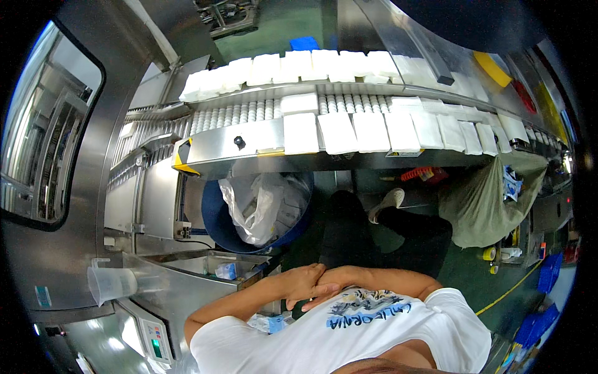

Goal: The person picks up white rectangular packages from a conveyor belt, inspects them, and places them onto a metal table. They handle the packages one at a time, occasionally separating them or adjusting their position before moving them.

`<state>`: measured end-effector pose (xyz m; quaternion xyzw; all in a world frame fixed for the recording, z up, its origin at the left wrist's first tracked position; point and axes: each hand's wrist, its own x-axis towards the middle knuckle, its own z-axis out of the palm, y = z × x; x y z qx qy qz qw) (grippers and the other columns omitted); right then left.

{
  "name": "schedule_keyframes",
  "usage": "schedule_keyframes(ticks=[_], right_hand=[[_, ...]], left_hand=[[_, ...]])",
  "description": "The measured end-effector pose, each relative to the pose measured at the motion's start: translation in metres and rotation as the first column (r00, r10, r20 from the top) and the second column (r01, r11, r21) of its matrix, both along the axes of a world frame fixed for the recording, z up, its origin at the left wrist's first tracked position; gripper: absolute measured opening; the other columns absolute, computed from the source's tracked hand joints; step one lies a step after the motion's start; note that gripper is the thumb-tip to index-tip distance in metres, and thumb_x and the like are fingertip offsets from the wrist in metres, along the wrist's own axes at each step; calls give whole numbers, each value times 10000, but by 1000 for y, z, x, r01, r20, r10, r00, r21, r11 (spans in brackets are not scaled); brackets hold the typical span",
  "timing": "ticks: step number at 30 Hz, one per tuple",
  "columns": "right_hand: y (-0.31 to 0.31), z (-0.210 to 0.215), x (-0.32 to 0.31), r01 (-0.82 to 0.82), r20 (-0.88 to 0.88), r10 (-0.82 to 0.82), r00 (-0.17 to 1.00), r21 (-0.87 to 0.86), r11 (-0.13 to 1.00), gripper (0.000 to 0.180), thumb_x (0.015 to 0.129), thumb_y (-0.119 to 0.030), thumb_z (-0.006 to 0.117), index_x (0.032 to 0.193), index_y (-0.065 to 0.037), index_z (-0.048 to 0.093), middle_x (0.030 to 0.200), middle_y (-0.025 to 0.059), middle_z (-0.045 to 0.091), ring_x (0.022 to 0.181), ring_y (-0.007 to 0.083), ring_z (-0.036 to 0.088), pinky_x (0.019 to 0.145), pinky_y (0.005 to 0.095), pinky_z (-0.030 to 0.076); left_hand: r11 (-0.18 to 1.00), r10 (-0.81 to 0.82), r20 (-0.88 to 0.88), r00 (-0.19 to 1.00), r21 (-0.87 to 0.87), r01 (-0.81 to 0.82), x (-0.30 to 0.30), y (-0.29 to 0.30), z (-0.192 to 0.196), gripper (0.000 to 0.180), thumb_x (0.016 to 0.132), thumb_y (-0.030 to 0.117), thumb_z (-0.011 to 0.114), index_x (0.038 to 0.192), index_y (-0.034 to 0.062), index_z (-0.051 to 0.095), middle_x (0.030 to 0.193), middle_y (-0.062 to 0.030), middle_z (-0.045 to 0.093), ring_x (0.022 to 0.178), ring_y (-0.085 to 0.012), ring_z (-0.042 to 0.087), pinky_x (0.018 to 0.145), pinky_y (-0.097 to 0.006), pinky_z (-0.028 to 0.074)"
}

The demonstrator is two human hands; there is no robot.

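My left hand [303, 280] and my right hand [339, 278] rest together at my waist, in front of my white shirt [261, 350]. They are loosely clasped, with the fingers overlapping and partly hidden by one another. No object shows in either hand. Beyond them a blue bin [215, 221] holds a clear plastic bag [255, 209]. Farther off, white packs [339, 132] lie in a row along the front edge of a steel conveyor [224, 140], out of reach of my hands as they lie. A second row of white packs [266, 68] lines its back side.
An open steel drawer [208, 265] and a clear plastic jug [112, 283] are at my left, near a scale [152, 340]. A grey-green cloth sack [476, 212] hangs at the right. Blue bins [548, 272] stand along the right edge. Yellow-black tape [185, 159] marks the conveyor's corner.
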<state>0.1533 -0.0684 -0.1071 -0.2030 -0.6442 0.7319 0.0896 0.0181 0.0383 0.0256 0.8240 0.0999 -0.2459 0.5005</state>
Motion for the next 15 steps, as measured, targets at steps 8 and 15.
schedule_keyframes(ticks=[8, 15], right_hand=[[-4, 0, 5, -58, 14, 59, 998, -46, 997, 353, 1034, -251, 588, 1305, -49, 688, 1062, 73, 679, 930, 193, 599, 815, 324, 483], [-4, -1, 7, -90, 32, 92, 995, -50, 995, 356, 1035, -258, 592, 1312, -53, 684, 1077, 76, 680, 945, 197, 599, 826, 327, 482]], left_hand=[[999, -9, 10, 1000, -36, 9, -4, 1, -3, 939, 999, 773, 412, 1195, -129, 584, 1163, -332, 637, 1099, -467, 657, 935, -508, 528], [1000, 7, 1, 1000, -5, -7, -6, -5, -20, 957, 980, 778, 453, 1241, -134, 580, 1219, -359, 632, 1149, -481, 647, 975, -505, 530]])
